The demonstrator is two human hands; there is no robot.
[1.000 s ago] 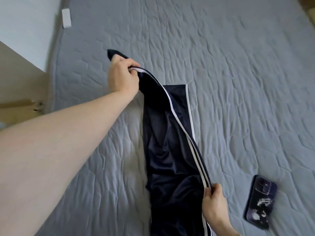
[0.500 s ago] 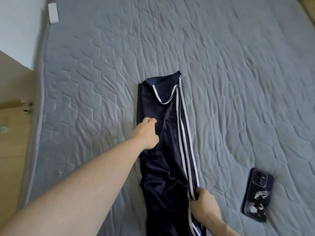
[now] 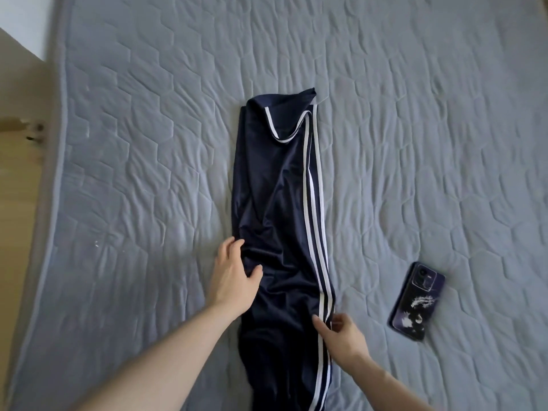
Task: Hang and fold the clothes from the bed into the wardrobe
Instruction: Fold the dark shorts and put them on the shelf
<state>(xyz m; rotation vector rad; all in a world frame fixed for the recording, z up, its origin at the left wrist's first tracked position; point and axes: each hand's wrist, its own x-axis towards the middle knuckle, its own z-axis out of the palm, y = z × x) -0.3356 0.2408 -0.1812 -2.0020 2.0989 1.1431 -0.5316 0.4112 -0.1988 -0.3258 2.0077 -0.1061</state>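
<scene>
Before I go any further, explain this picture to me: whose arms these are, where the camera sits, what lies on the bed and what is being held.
There is no machine here. A person wears a wide-angle camera on the head, so you look forward and down along their own bare arms. Below them is a bed with a grey quilted cover. On it lie navy track pants with white side stripes, laid out long and narrow. The left hand rests open at the pants' left edge. The right hand touches the striped right edge with loose fingers; neither hand grips anything firmly. To the right, apart from the pants, a phone in a dark purple case lies with its back up.
</scene>
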